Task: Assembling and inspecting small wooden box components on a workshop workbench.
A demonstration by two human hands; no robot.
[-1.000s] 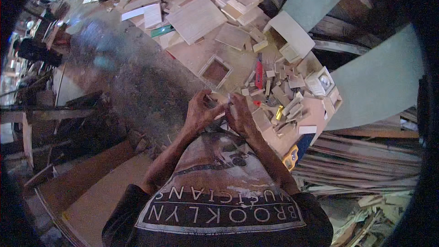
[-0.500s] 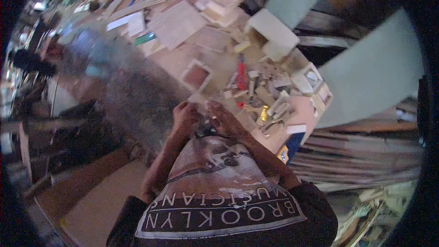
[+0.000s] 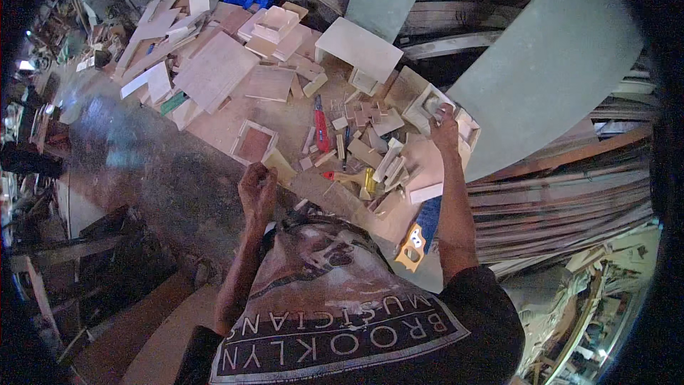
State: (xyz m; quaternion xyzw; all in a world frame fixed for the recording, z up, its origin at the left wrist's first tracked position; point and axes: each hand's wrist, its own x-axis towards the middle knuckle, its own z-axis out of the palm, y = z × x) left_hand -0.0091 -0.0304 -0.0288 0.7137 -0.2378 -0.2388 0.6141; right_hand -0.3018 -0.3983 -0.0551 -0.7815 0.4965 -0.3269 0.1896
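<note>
Cream box at right hand, left hand curled, all fingers' grip unclear

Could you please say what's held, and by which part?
Neither hold can be told: the left hand is by a wood piece, the right hand at a box.

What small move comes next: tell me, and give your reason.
Probably have the right hand reach slightly further into the pale box, since it is right at the opening. The left hand is curled near the square frame, away from the box. Whether either holds anything is unclear.
</note>
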